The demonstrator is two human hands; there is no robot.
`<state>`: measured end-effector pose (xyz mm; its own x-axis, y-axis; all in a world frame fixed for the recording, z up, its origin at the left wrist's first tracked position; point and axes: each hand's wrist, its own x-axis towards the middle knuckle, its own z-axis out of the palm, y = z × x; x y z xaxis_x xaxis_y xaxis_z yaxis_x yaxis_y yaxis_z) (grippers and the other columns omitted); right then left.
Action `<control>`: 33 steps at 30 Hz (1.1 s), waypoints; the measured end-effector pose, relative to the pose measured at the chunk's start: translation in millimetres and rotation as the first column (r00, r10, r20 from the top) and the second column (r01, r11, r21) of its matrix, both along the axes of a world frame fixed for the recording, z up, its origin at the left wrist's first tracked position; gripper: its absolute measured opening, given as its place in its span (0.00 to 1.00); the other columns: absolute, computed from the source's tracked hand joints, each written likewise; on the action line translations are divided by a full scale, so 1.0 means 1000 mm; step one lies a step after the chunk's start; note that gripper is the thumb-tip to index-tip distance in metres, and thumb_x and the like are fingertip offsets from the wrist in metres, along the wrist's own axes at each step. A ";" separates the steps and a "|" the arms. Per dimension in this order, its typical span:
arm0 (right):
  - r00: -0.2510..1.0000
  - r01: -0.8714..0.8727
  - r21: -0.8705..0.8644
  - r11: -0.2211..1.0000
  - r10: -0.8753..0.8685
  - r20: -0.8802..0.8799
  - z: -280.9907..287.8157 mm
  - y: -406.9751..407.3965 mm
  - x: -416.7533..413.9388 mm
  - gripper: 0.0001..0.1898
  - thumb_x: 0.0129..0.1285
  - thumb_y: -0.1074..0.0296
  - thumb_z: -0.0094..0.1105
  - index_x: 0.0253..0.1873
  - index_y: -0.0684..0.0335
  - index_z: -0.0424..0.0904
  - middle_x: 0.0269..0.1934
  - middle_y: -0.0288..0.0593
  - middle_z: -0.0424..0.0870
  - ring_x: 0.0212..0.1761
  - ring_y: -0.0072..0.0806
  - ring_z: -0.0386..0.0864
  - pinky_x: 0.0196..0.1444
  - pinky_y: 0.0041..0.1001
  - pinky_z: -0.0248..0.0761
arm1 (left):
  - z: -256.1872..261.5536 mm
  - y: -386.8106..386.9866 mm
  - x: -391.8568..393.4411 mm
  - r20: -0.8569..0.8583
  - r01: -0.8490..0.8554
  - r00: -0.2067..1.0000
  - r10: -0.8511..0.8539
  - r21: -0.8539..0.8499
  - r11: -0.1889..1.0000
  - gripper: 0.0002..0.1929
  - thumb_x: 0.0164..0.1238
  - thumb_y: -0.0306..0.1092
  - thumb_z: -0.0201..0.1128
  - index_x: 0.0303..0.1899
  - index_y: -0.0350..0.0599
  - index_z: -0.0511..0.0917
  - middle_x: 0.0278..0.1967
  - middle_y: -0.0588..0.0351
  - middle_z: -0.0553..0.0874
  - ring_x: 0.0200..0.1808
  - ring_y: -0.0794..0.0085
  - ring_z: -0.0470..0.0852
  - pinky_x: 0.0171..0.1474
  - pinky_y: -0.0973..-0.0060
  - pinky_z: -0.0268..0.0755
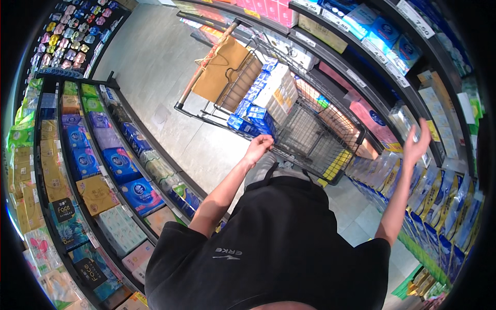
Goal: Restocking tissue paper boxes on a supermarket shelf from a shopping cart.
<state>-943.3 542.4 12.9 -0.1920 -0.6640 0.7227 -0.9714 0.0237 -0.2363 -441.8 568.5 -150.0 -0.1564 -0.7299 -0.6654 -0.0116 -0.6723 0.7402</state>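
My left hand (260,148), fingers curled together, is at the near side of a wire shopping cart (310,133). It overlaps a blue tissue pack (261,118) in the cart; whether it grips the pack or the rim is unclear. Beyond that pack, more small blue packs (252,95) and a white and yellow multipack (277,91) are stacked against the cart's back panel. My right hand (417,143) is raised at the right-hand shelf, thumb and fingers apart. Beside its thumb stands a clear-wrapped pack (403,116); contact is hard to judge.
Brown cardboard (219,71) leans at the cart's handle (205,62). Tissue shelves (112,186) line the left. The shelves opposite carry price tags and pink packs (374,120). Upright blue and gold packs (434,201) stand low at right. Grey floor tiles (155,58) run between.
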 end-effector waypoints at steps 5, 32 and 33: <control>0.915 -0.236 0.262 0.936 0.123 0.384 -0.087 0.043 0.098 0.16 0.62 0.71 0.60 0.55 0.66 0.77 0.51 0.51 0.82 0.55 0.44 0.78 0.59 0.36 0.69 | -0.022 -0.047 0.007 0.315 0.171 0.945 -0.084 -0.261 0.950 0.18 0.67 0.40 0.64 0.51 0.38 0.77 0.39 0.60 0.82 0.43 0.74 0.80 0.49 0.77 0.72; 0.595 -0.569 0.734 0.371 0.802 0.055 -0.239 -0.153 0.377 0.20 0.61 0.68 0.54 0.60 0.54 0.74 0.60 0.41 0.72 0.68 0.37 0.64 0.74 0.42 0.47 | -0.032 -0.096 0.045 0.935 0.789 0.130 -0.331 0.105 0.606 0.33 0.43 0.57 0.71 0.48 0.43 0.80 0.49 0.47 0.80 0.54 0.56 0.78 0.58 0.57 0.68; 0.591 -0.573 0.731 0.369 0.805 0.057 -0.238 -0.157 0.381 0.20 0.61 0.68 0.54 0.60 0.54 0.74 0.60 0.41 0.72 0.68 0.37 0.64 0.74 0.42 0.47 | -0.033 -0.095 0.047 0.932 0.774 0.153 -0.329 0.094 0.627 0.31 0.43 0.56 0.72 0.46 0.43 0.81 0.48 0.47 0.80 0.53 0.56 0.79 0.57 0.58 0.70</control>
<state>-562.5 385.5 -225.1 0.6772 -0.7358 -0.0052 -0.7218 -0.6629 -0.1987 -394.7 473.7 -182.6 -0.1795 -0.8759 -0.4478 -0.9770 0.1054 0.1855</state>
